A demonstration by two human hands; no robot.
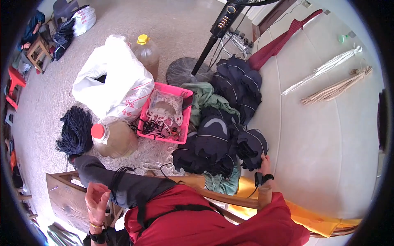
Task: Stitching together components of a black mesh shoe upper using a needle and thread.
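Note:
My right hand (pixel 266 164) is closed on the edge of a dark navy cloth piece (pixel 252 148) with a wavy rim and a thin pale line. That piece lies at the right side of a heap of similar navy pieces (pixel 211 137). My left hand (pixel 97 201) is raised beside my left thigh, its fingers loosely bent and apart from the thumb, with nothing visible in them. A bundle of thin black cords (pixel 120 182) is draped across my grey trouser leg near it.
A pink basket (pixel 185 130) holds cords and small bits. Around it are a white sack (pixel 117 84), a red-capped jug (pixel 117 139), a yellow-capped jug (pixel 146 55), navy strands (pixel 76 131) and a fan stand (pixel 205 53). A pale sofa-like surface (pixel 320 143) carries white and beige cord bundles.

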